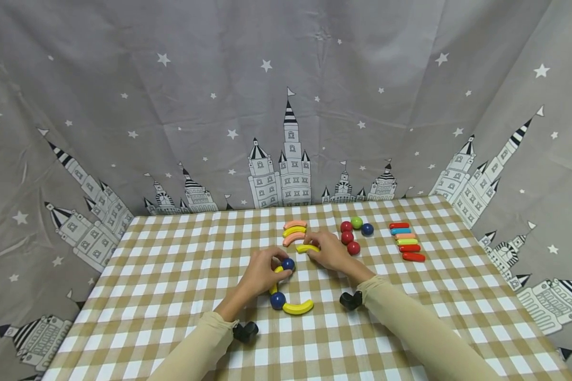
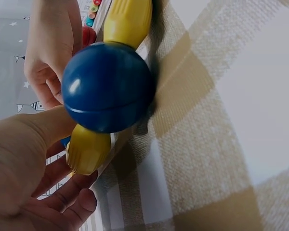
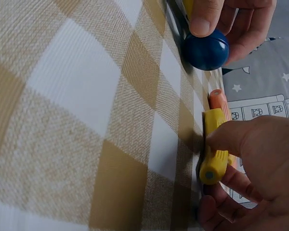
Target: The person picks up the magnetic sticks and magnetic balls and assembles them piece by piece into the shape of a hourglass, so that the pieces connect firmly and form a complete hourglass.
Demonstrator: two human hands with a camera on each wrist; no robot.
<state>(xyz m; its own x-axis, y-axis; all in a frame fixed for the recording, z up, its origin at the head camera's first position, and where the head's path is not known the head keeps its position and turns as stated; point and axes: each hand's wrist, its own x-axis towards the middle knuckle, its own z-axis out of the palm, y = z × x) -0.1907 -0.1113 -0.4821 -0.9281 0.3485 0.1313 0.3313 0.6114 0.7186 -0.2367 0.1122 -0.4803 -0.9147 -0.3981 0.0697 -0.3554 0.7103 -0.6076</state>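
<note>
Now pinches a blue ball point(image 1: 288, 263) between thumb and fingers of the left hand point(image 1: 259, 272), at the far end of a yellow piece point(image 1: 274, 289) running back beside that hand. Likewise grasps a curved yellow bar point(image 1: 306, 247) in the right hand point(image 1: 331, 251), close to the cloth; cannot tell whether touching it. Works over a checked tablecloth point(image 1: 162, 288) in brown and white, spread to the left of the left hand, between both hands and out beyond them, with woven threads showing in the wrist views. Faces a grey curtain point(image 1: 195, 32) hanging past the table's far edge, ahead of both hands, falling in soft folds and reaching round to either side. Bears, on that curtain, white stars point(image 1: 266, 65) and castles point(image 1: 295, 153) with striped pointed roofs and little flags, including one tall tower ahead of the hands. Also has, nearer than the left hand, a second blue ball point(image 1: 278, 300) touching a yellow arc point(image 1: 298, 308); just beyond the right fingertips, three curved pieces point(image 1: 294, 231); right of that hand, red balls point(image 1: 347, 237), a green ball point(image 1: 356, 223) and a dark blue ball point(image 1: 367, 229); farther right, a row of coloured sticks point(image 1: 407, 242).
</note>
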